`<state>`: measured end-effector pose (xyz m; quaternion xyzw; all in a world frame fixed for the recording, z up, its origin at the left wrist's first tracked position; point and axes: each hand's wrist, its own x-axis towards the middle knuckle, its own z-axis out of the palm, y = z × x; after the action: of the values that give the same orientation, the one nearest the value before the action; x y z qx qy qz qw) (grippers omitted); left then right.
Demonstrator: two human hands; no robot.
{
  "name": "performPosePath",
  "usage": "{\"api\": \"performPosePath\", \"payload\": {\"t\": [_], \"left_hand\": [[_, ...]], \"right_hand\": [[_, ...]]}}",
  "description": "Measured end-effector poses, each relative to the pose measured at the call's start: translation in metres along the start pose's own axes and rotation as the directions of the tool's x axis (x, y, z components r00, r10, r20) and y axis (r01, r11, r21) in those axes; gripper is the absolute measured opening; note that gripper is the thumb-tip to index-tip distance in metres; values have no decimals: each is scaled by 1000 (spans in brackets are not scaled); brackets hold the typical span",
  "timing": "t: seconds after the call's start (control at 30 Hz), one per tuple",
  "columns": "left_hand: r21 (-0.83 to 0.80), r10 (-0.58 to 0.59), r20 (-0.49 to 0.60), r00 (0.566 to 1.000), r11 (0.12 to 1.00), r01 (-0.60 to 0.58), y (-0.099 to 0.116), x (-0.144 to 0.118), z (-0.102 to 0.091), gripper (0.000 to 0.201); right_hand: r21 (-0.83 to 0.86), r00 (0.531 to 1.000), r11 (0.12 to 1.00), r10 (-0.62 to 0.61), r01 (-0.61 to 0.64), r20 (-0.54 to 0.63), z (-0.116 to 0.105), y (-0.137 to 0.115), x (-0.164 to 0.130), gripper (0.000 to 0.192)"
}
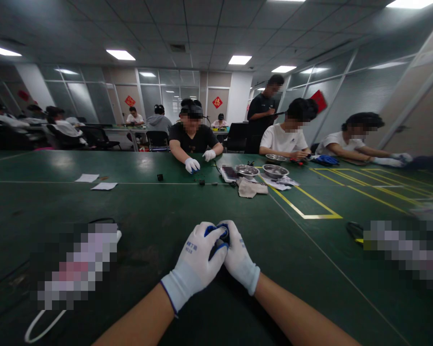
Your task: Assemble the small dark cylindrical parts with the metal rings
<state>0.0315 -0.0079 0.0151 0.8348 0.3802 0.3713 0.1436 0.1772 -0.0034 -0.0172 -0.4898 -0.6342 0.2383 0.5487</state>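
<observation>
My left hand and my right hand meet above the green table in front of me. Both wear white gloves with blue on the fingers. Between them is a small dark round part, gripped by the closed fingers of both hands. A greyish curved edge shows at its top; the gloves cover most of it, so its kind is not clear.
Pixelated power-strip-like items lie left and right. Across the green table a gloved co-worker handles small black parts. Metal bowls, a beige cloth and white papers lie farther off.
</observation>
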Motion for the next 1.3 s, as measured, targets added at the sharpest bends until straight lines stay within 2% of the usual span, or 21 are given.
{"api": "performPosePath", "payload": {"t": [0.3, 0.8, 1.1, 1.3], "left_hand": [[-9, -12, 22, 1000, 1000, 12, -2, 0, 1, 36], [-9, -3, 13, 1000, 1000, 3, -3, 0, 2, 35], [-70, -8, 5, 1000, 998, 8, -4, 1, 1, 36], [-134, -9, -27, 1000, 991, 5, -1, 3, 0, 38]], "right_hand": [[-26, 999, 999, -30, 30, -22, 0, 1, 1, 15], [-21, 1000, 1000, -12, 12, -19, 0, -1, 2, 15], [-3, 997, 998, 58, -58, -42, 1, 0, 4, 18], [76, 995, 992, 98, -97, -18, 0, -1, 6, 12]]}}
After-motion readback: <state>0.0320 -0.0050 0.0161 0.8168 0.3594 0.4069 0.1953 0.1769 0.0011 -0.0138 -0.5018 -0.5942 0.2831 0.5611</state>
